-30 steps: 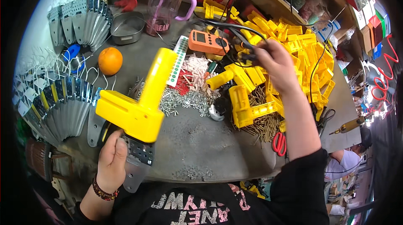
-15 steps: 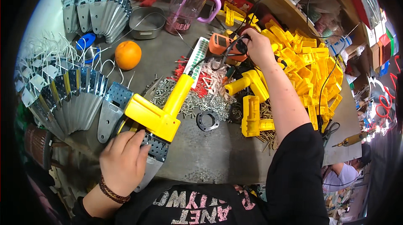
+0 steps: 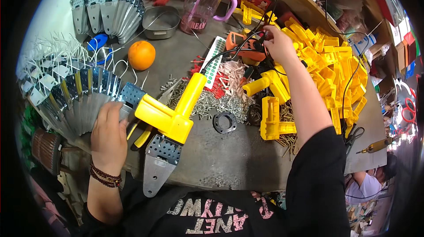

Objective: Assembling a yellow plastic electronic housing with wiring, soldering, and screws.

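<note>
My left hand (image 3: 109,137) lies over the lower half of a grey perforated metal plate (image 3: 132,94). Its fingers are on the plate and the thumb is at its right edge; the hand is slightly blurred. Beside it rests a yellow-handled welding iron (image 3: 165,120) with a perforated metal heating plate (image 3: 160,164) pointing toward me. Yellow-handled pliers (image 3: 143,137) lie partly under its housing. At the back right, my right hand (image 3: 280,44) pinches a thin dark test lead (image 3: 266,36), just right of an orange meter (image 3: 249,49).
More metal plates with white wires (image 3: 84,97) fan out at left. An orange (image 3: 141,55), metal bowl (image 3: 161,22) and lilac-lidded jug (image 3: 205,5) stand behind. Screws and nuts (image 3: 207,104), a black ring (image 3: 224,123) and piled yellow housings (image 3: 338,71) cover the table. Scissors (image 3: 353,137) lie right.
My left hand has left the welding iron's heating plate and moved left onto the loose metal plate. My right hand stays by the meter, which now sits tilted differently.
</note>
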A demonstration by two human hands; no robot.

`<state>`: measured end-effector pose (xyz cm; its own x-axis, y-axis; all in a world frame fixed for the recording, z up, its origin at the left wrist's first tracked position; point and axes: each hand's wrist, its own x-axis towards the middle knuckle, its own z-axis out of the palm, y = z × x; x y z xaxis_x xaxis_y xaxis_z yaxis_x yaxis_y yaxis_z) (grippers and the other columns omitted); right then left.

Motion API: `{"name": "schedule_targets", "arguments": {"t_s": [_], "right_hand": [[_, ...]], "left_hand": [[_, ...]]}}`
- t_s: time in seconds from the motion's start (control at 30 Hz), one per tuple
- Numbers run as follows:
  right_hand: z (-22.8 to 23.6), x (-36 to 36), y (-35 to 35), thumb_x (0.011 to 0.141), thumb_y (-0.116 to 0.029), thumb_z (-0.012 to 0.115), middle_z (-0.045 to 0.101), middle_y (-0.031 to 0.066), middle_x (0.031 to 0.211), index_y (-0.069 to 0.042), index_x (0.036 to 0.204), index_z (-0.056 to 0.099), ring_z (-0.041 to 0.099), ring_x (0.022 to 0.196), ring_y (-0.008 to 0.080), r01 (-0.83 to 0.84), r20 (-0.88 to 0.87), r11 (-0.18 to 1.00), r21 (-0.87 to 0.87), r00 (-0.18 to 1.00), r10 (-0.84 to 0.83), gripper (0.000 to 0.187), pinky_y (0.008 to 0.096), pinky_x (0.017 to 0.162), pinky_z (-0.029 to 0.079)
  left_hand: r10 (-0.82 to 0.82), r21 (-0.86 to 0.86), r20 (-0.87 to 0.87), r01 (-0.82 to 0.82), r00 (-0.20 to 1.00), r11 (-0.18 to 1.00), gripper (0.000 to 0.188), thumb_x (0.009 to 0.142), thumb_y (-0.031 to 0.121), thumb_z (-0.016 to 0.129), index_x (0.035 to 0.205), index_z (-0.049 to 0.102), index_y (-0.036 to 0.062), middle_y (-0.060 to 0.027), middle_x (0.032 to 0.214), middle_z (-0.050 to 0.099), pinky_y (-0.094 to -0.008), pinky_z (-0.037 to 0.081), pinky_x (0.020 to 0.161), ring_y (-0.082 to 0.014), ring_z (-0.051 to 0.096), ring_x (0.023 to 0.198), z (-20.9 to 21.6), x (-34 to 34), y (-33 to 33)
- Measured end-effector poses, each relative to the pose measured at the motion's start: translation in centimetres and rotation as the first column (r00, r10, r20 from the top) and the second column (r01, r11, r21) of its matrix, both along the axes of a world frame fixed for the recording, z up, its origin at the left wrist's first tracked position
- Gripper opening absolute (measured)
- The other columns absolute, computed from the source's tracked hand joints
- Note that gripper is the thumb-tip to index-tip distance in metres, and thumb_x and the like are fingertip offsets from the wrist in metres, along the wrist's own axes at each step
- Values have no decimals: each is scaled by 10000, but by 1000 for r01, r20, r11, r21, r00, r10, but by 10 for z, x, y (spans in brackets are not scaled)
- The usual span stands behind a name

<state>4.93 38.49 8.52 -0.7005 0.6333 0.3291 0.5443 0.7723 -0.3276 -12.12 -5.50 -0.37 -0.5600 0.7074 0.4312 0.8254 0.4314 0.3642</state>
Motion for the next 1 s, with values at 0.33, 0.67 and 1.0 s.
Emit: {"name": "schedule_targets", "arguments": {"t_s": [0.33, 0.67, 1.0], "right_hand": [[-39, 72, -187, 778, -216, 744, 624, 82, 868, -92, 889, 683, 611, 905, 287, -437, 330, 898, 47, 855, 399, 178, 400, 776, 476], [-51, 95, -199, 749, -2, 724, 555, 125, 974, -32, 943, 599, 582, 889, 308, -470, -14, 869, -155, 881, 473, 233, 381, 766, 484], [-63, 183, -220, 811, -64, 735, 560, 68, 1099, -25, 940, 611, 533, 934, 139, -358, -374, 702, -615, 917, 140, 183, 258, 822, 424]], "left_hand": [[119, 80, -14, -118, 993, 990, 479, 844, -45, 616, 1306, 504, 12, -161, 1123, 609, -356, 462, 928, -271, 612, 1004, 23, 8, -2], [-446, 433, 895, 264, -12, 862, 340, 942, 10, 581, 1266, 479, 8, -78, 1009, 591, -235, 492, 783, -103, 596, 896, 16, 115, -9], [-539, 94, 544, 592, 643, 801, 198, 928, 15, 548, 1119, 590, -7, -125, 924, 651, -290, 512, 743, -192, 646, 832, 30, 59, 1]]}}
